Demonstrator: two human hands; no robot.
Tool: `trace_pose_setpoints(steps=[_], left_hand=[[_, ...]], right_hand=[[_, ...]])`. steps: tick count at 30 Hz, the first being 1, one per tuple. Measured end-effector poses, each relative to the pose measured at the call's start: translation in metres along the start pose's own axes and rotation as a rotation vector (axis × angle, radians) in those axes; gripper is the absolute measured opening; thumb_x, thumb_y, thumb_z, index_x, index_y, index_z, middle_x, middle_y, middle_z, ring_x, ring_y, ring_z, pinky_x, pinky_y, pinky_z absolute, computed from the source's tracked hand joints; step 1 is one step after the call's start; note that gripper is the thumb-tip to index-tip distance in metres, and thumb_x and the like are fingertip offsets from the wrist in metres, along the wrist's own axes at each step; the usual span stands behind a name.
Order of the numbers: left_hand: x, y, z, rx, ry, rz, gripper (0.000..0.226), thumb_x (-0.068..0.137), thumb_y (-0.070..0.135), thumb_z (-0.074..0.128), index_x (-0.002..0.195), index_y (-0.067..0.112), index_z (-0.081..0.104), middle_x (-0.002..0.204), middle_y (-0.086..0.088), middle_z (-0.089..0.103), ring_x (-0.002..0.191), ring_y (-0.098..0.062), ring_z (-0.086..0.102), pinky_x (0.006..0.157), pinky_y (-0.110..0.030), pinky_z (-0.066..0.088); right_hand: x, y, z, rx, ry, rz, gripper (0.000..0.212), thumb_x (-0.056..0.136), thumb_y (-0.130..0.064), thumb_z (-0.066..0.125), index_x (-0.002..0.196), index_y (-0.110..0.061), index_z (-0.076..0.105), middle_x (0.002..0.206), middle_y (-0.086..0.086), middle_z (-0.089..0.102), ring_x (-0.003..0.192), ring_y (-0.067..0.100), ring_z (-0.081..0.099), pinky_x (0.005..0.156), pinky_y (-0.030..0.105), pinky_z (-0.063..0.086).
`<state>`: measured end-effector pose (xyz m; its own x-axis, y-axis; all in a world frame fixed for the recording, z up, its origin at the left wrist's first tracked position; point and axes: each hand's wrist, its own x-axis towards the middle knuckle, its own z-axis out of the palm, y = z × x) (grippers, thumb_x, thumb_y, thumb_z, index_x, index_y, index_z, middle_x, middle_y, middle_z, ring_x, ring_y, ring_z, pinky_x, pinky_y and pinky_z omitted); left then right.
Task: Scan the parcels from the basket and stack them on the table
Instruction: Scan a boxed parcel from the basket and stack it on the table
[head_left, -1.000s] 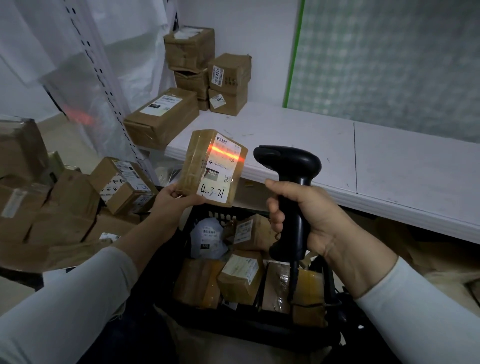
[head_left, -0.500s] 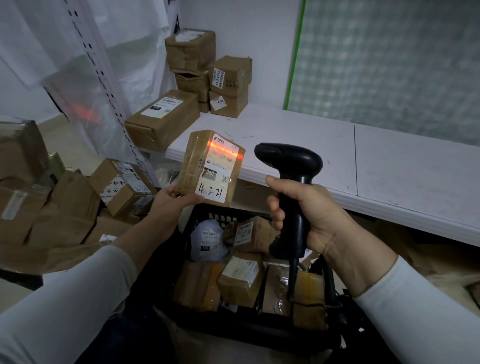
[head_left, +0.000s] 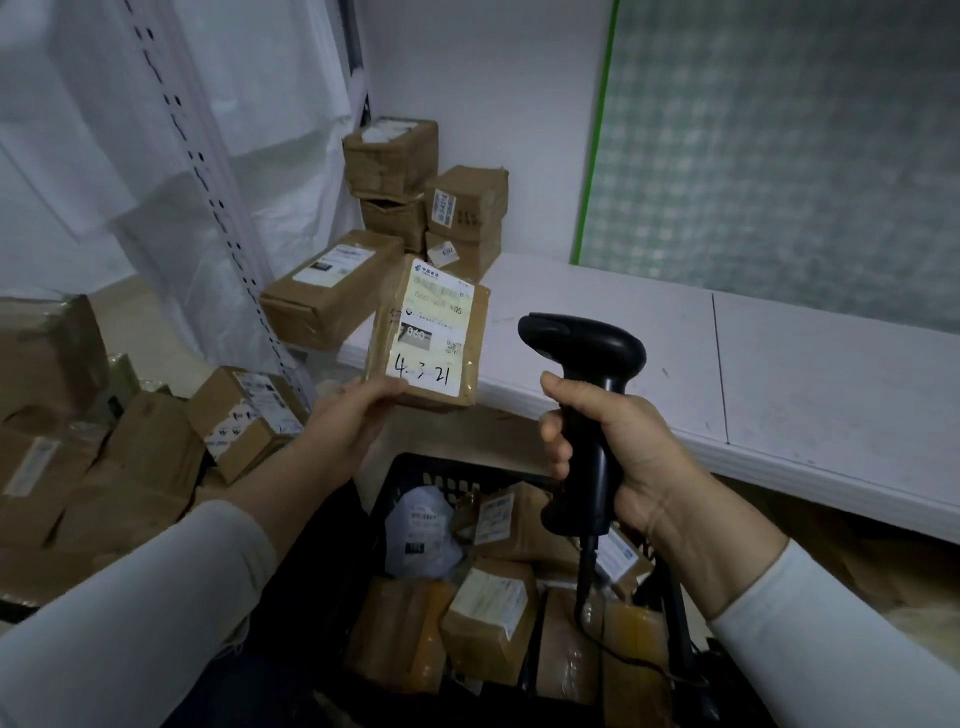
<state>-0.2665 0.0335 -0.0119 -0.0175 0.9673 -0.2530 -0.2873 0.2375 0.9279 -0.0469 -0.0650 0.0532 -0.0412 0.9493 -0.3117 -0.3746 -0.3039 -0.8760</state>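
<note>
Now your left hand (head_left: 353, 421) grips the parcel (head_left: 431, 332) above the basket (head_left: 415, 467), your right hand (head_left: 639, 457) has its fingers (head_left: 553, 431) closed round the scanner (head_left: 582, 353) facing it, so scanning seems in hand, and next you should carry it level onto the worktop (head_left: 779, 364) stack (head_left: 431, 197).

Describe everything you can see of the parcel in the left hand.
The parcel is a small brown box wrapped in glossy tape, held upright, slightly tilted, above the basket and in front of the table edge. A pale label covers most of its facing side: barcode, printed "060", a QR code, handwritten "4 3 21". The left hand grips its lower left corner; nothing else touches it.
</note>
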Motion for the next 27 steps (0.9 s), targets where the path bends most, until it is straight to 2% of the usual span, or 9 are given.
trace_pose_setpoints(steps=[3,5,8,10,12,15,21,24,27], left_hand=[[0.018,0.042,0.016,-0.068,0.032,0.022,0.023,0.086,0.015,0.064,0.108,0.009,0.062,0.100,-0.005,0.070,0.089,-0.016,0.068,0.084,-0.025,0.054],[0.033,0.070,0.027,-0.071,0.030,0.034,0.036,0.084,0.022,0.067,0.118,0.011,0.060,0.105,-0.005,0.071,0.096,-0.018,0.068,0.087,-0.028,0.053],[0.056,0.107,0.050,-0.134,0.004,0.022,0.026,0.085,0.024,0.067,0.105,0.009,0.062,0.093,-0.008,0.073,0.099,-0.022,0.068,0.094,-0.036,0.051],[0.074,0.130,0.070,-0.145,0.015,0.036,0.020,0.087,0.025,0.065,0.097,0.009,0.061,0.082,-0.007,0.072,0.091,-0.020,0.067,0.094,-0.037,0.051],[0.093,0.149,0.090,-0.138,0.033,0.056,0.017,0.089,0.027,0.061,0.091,0.010,0.058,0.081,-0.007,0.066,0.080,-0.018,0.064,0.088,-0.034,0.053],[0.129,0.171,0.115,-0.138,0.042,0.052,0.017,0.091,0.026,0.060,0.085,0.012,0.054,0.082,-0.006,0.061,0.079,-0.020,0.062,0.080,-0.033,0.054],[0.222,0.188,0.142,-0.028,0.050,-0.001,0.033,0.087,0.035,0.063,0.113,0.015,0.062,0.097,-0.005,0.068,0.102,-0.020,0.061,0.100,-0.037,0.046],[0.252,0.190,0.155,-0.003,0.047,-0.009,0.030,0.088,0.036,0.061,0.112,0.018,0.063,0.099,-0.003,0.069,0.099,-0.019,0.062,0.099,-0.036,0.047],[0.274,0.191,0.165,-0.010,0.084,-0.013,0.018,0.090,0.034,0.059,0.095,0.017,0.061,0.089,-0.004,0.066,0.087,-0.019,0.061,0.099,-0.038,0.047]], right_hand=[[0.021,-0.010,0.002,0.015,0.035,-0.009,0.021,0.077,-0.021,0.072,0.068,-0.011,0.057,0.057,0.009,0.056,0.040,0.015,0.044,0.041,0.022,0.039],[0.037,-0.017,0.003,0.032,0.053,-0.011,0.021,0.080,-0.019,0.071,0.069,-0.010,0.056,0.057,0.009,0.055,0.040,0.016,0.043,0.041,0.022,0.037],[0.064,-0.027,0.004,0.062,0.062,-0.002,0.022,0.080,-0.017,0.071,0.067,-0.009,0.056,0.055,0.010,0.055,0.040,0.017,0.043,0.041,0.023,0.037],[0.084,-0.033,0.004,0.077,0.066,0.003,0.022,0.081,-0.016,0.070,0.066,-0.008,0.056,0.054,0.010,0.054,0.040,0.017,0.043,0.041,0.024,0.036],[0.106,-0.037,0.004,0.085,0.068,0.013,0.022,0.082,-0.015,0.070,0.066,-0.007,0.057,0.054,0.010,0.054,0.039,0.017,0.044,0.041,0.023,0.036],[0.140,-0.043,0.002,0.110,0.068,0.031,0.021,0.081,-0.013,0.069,0.067,-0.006,0.057,0.054,0.011,0.054,0.039,0.017,0.043,0.040,0.023,0.035],[0.203,-0.047,-0.008,0.101,0.074,0.046,0.017,0.082,-0.009,0.068,0.069,-0.002,0.059,0.055,0.016,0.053,0.040,0.022,0.044,0.042,0.025,0.034],[0.225,-0.044,-0.015,0.082,0.074,0.053,0.018,0.081,-0.008,0.069,0.067,0.000,0.060,0.055,0.018,0.053,0.039,0.023,0.044,0.042,0.026,0.035],[0.240,-0.040,-0.022,0.076,0.059,0.056,0.018,0.073,-0.008,0.074,0.061,-0.001,0.063,0.056,0.020,0.054,0.039,0.024,0.045,0.042,0.026,0.035]])
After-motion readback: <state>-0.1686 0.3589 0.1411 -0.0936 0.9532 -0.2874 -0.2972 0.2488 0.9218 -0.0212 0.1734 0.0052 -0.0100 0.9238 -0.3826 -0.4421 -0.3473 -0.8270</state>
